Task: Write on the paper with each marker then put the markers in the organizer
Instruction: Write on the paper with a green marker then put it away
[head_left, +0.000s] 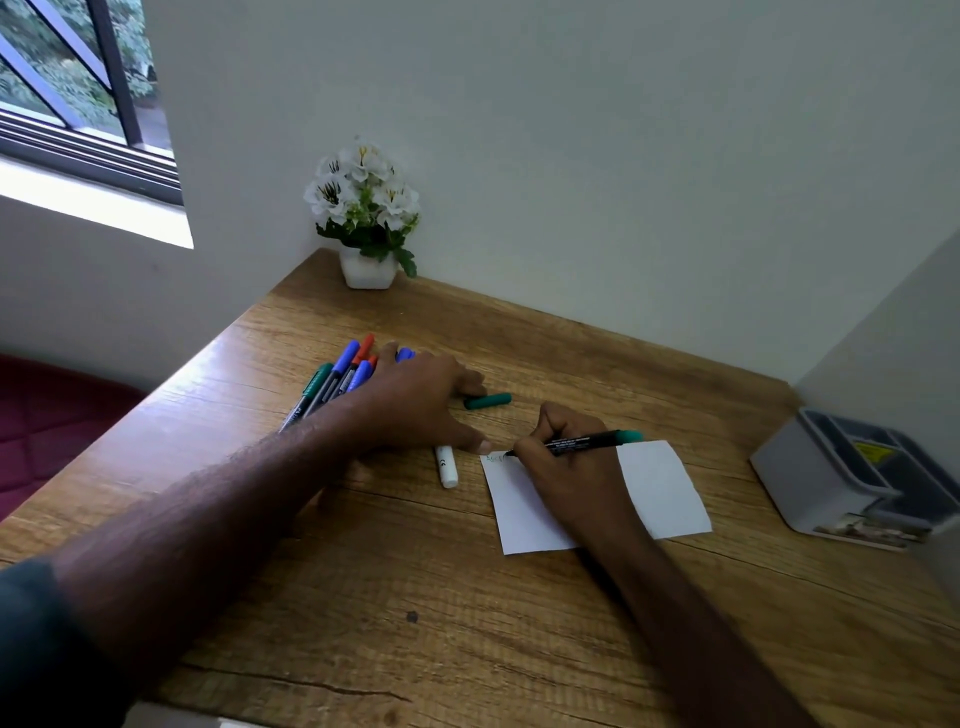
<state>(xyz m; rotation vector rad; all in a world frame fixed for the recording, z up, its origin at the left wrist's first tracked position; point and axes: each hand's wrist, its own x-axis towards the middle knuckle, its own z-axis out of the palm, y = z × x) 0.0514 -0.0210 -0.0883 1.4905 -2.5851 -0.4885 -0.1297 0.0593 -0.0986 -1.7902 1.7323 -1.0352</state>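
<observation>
**Ana:** Nearest the lens was the left forearm (197, 499), stretched across the desk (415, 597). What risk sat on that side?

**Ben:** Its left hand (415, 400) lay flat, fingers spread and holding nothing, touching the bundle of capped markers (337, 376). A nudge could have rolled them toward the desk edge.

**Ana:** And further right?

**Ben:** A white marker (447, 466) lay just beside the paper (660, 488), a loose green cap (488, 400) behind it; either could have rolled away. The right hand (566, 478) pinched the green marker (587, 442), tip on the paper's near-left corner. Only that hand pinned the sheet, so it might have slid and smeared.

**Ana:** The organizer (831, 483)?

**Ben:** Far right, well apart; no markers showed in it.
</observation>
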